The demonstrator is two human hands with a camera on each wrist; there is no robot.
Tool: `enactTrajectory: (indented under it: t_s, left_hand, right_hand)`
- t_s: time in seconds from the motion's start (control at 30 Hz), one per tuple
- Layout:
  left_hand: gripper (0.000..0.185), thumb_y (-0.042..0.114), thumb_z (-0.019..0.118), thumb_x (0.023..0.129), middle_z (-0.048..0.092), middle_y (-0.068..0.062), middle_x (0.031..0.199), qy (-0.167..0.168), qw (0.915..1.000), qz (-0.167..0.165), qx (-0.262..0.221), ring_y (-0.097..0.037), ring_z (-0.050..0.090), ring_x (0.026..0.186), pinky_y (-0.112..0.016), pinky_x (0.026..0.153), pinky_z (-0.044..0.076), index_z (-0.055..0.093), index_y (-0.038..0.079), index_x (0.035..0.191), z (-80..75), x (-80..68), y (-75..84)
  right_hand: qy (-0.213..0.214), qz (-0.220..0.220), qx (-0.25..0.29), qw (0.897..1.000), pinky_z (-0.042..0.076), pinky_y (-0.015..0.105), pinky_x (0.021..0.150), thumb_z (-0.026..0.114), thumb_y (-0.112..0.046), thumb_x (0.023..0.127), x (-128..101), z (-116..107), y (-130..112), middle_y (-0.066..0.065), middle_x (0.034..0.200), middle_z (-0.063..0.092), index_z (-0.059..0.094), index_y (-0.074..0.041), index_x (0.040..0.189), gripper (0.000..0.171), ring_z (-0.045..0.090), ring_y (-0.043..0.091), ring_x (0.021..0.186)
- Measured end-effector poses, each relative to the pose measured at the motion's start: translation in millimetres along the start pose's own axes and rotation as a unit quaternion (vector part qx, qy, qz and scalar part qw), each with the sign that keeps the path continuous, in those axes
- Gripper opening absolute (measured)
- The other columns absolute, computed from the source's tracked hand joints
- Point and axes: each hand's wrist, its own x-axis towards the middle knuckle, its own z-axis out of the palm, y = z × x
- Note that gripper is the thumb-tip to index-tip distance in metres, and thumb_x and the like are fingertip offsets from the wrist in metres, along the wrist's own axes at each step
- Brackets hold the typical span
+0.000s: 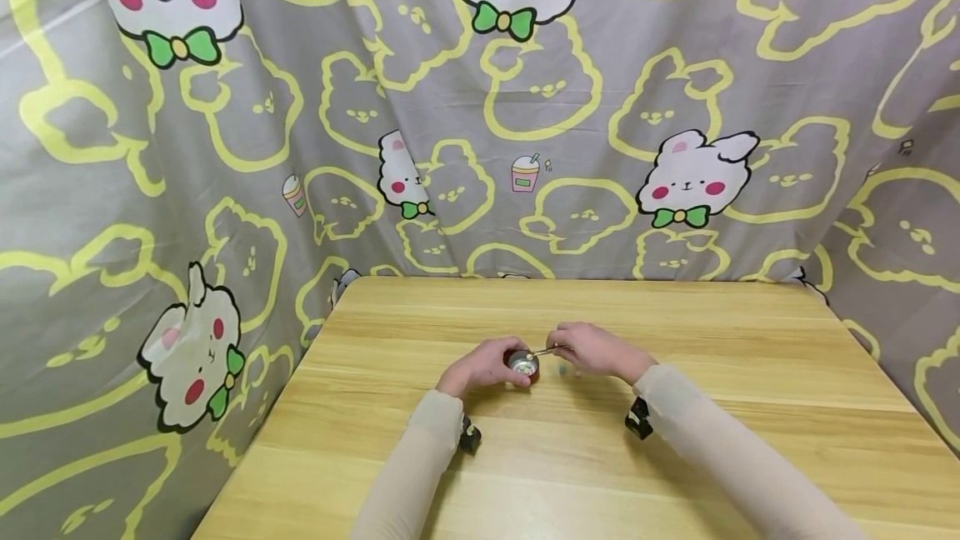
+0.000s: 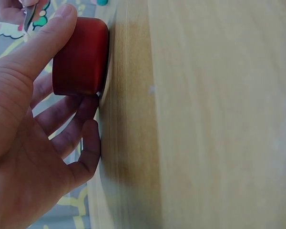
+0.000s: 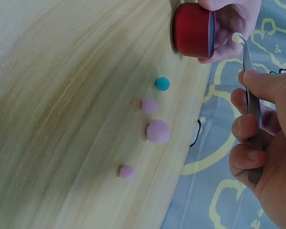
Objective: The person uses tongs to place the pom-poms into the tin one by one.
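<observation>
My left hand (image 1: 491,363) grips a small round red tin (image 2: 81,57), thumb on one side and fingers on the other. The tin stands upright on the table; its silvery inside, with something pale at the bottom, shows in the head view. In my right hand (image 3: 269,129) is a pair of metal tweezers (image 3: 253,109), held between thumb and fingers. A small pale yellow ball (image 3: 237,37) is pinched at the tweezers' tips, just over the tin's rim. On the table beside the tin lie a teal ball (image 3: 162,84) and three pink balls (image 3: 158,131), one larger than the others.
The light wooden table (image 1: 675,465) extends around both hands. A grey patterned curtain (image 1: 465,107) hangs behind it and along the sides. Each forearm carries a small black device (image 1: 639,419) near the wrist.
</observation>
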Motion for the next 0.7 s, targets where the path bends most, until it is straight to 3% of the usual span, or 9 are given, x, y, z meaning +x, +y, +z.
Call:
enactTrajectory:
  t_s: [0.7]
  left_hand:
    - [0.041, 0.031, 0.079, 0.078, 0.061, 0.006, 0.102, -0.002, 1.0, 0.0, -0.007, -0.011, 0.056, 0.093, -0.026, 0.081, 0.043, 0.06, 0.02, 0.112, 0.4, -0.1, 0.3]
  right_hand:
    - [-0.011, 0.002, 0.002, 1.0, 0.048, 0.032, 0.071, 0.06, -0.009, 0.093, 5.2, 8.8, 5.7, -0.002, 0.09, 0.06, 0.066, -0.011, 0.097, 0.007, 0.057, 0.011, 0.079]
